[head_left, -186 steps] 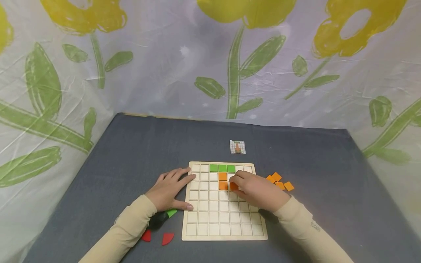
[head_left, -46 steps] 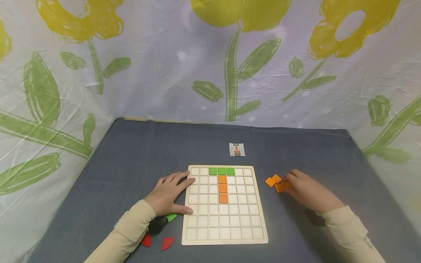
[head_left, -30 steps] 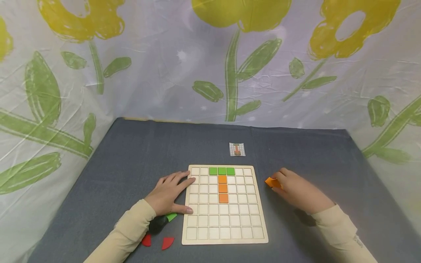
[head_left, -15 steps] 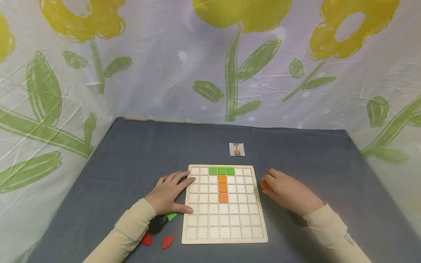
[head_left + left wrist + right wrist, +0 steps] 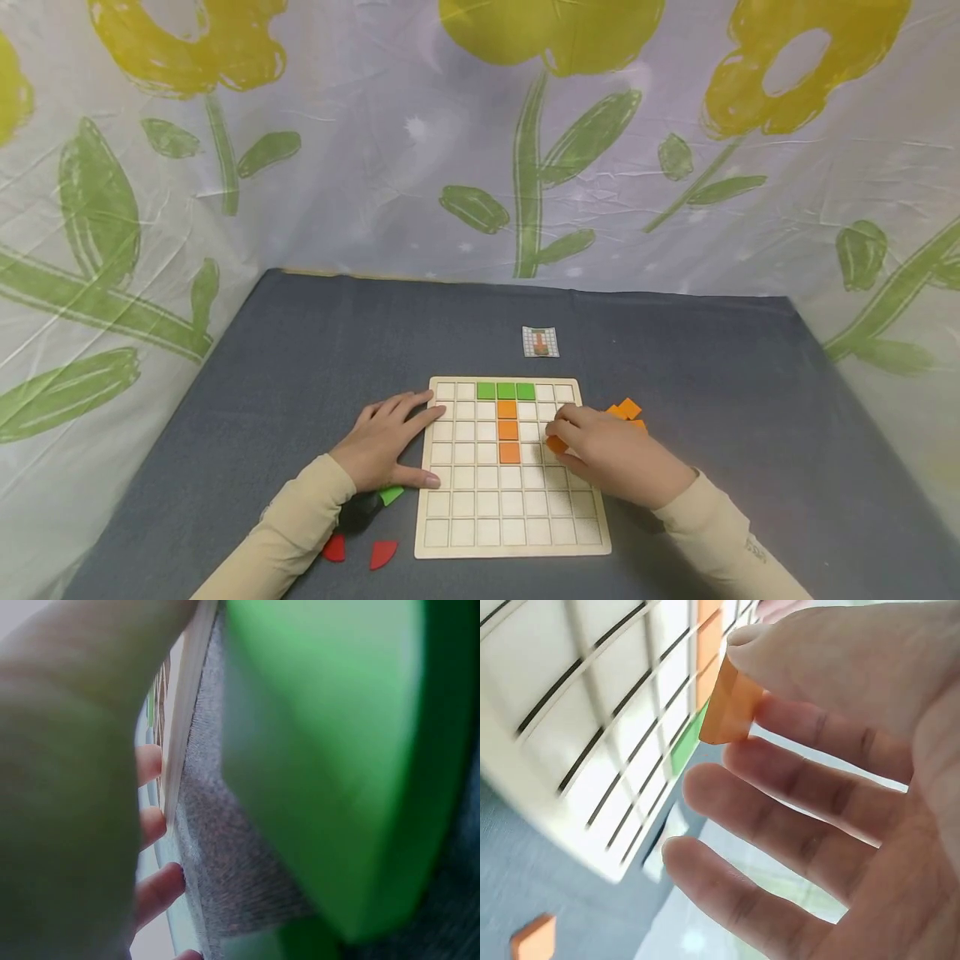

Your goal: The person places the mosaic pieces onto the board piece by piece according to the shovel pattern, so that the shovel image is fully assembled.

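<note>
Tile [image 5: 557, 444], head view: pinched by the right hand [image 5: 618, 457] over the right side of the board [image 5: 513, 552], apart from the orange column [image 5: 508, 430]; I'd expect too low a pass to clip that column.
Left hand [image 5: 382, 446], head view: fingers straight and spread, touching the board's left edge; if they lifted, the board could slide.
Green piece [image 5: 322, 750], left wrist view: looms beside the left hand; I judge a shift could nudge it.
Pinch, right wrist view: thumb and finger grip the tile, other fingers loosely extended; it's tilted, so a slack grip could drop it askew.
</note>
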Demonstrator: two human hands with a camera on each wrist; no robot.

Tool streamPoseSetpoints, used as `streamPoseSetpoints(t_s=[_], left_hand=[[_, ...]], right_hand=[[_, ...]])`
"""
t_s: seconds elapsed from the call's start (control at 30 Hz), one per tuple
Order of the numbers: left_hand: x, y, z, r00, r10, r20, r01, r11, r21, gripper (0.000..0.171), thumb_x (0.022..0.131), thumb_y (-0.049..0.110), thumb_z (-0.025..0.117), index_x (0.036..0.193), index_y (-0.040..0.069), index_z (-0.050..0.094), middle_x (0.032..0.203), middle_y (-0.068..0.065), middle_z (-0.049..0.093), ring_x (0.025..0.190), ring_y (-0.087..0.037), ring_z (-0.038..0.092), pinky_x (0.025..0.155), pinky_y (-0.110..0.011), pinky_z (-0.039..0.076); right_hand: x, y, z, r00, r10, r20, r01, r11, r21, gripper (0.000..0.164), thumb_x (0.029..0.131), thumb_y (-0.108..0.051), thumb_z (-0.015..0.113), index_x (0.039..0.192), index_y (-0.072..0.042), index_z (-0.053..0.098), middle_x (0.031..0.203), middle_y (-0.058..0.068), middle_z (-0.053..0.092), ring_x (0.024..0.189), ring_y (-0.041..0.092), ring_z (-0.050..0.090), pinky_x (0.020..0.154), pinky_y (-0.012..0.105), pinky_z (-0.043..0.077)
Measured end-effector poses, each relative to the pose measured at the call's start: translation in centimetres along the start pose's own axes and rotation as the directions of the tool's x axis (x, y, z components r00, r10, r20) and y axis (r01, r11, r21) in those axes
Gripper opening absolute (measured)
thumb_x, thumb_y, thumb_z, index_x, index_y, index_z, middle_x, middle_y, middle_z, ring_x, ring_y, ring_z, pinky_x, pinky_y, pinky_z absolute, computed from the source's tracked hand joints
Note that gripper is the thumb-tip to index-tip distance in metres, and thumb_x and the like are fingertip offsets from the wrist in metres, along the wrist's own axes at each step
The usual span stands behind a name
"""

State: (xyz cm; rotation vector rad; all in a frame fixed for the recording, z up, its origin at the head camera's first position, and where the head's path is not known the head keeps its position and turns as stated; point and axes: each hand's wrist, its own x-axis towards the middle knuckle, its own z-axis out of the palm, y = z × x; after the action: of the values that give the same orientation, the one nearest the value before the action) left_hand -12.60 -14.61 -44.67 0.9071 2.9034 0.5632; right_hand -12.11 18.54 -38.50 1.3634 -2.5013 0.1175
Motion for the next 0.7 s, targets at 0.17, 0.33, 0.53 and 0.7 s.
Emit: streamPoseSetpoints(t_s=[0.17, 0.33, 0.53, 0.7], left_hand=[[0.0, 0.0, 0.0, 1.000, -0.002, -0.001, 0.002, 1.000, 0.002, 0.088, 0.075, 0.064, 0.069, 0.145, 0.016, 0.043, 0.150, -0.011, 0.035, 0.135, -0.035, 0.036, 0.100, -0.061, 0.031], [0.0, -0.1, 0.0, 1.000, -0.001, -0.001, 0.001, 1.000, 0.004, 0.088, 0.075, 0.064, 0.069, 0.145, 0.016, 0.043, 0.151, -0.011, 0.035, 0.135, -0.035, 0.036, 0.100, -0.062, 0.031], [0.0, 0.0, 0.0, 1.000, 0.000, 0.000, 0.000, 1.000, 0.007, 0.088, 0.075, 0.065, 0.068, 0.145, 0.017, 0.043, 0.151, -0.010, 0.035, 0.135, -0.035, 0.035, 0.101, -0.062, 0.030], [0.0, 0.0, 0.0, 1.000, -0.006, 0.005, 0.006, 1.000, -0.005, 0.088, 0.075, 0.064, 0.068, 0.145, 0.017, 0.042, 0.151, -0.010, 0.034, 0.136, -0.036, 0.035, 0.101, -0.062, 0.029]], right_hand=[[1.5, -0.9, 0.3, 0.998, -0.066, -0.013, 0.066, 0.998, 0.020, 0.022, 0.078, -0.012, 0.078, 0.094, -0.010, 0.064, 0.090, -0.003, 0.059, 0.075, 0.009, 0.059, 0.066, 0.019, 0.051], [2.5, -2.0, 0.4, 0.996, -0.083, 0.029, 0.083, 0.996, 0.016, 0.022, 0.079, -0.014, 0.078, 0.098, -0.012, 0.065, 0.093, -0.005, 0.060, 0.078, 0.009, 0.060, 0.069, 0.021, 0.052], [3.5, -3.3, 1.1, 0.991, -0.107, 0.086, 0.104, 0.994, 0.039, 0.013, 0.087, -0.019, 0.071, 0.099, -0.016, 0.067, 0.096, -0.007, 0.062, 0.084, 0.008, 0.061, 0.076, 0.023, 0.052], [4.2, -4.0, 1.7, 0.977, -0.108, 0.182, 0.098, 0.993, 0.064, 0.018, 0.087, -0.021, 0.071, 0.105, -0.017, 0.067, 0.100, -0.008, 0.064, 0.091, 0.006, 0.060, 0.080, 0.024, 0.051]])
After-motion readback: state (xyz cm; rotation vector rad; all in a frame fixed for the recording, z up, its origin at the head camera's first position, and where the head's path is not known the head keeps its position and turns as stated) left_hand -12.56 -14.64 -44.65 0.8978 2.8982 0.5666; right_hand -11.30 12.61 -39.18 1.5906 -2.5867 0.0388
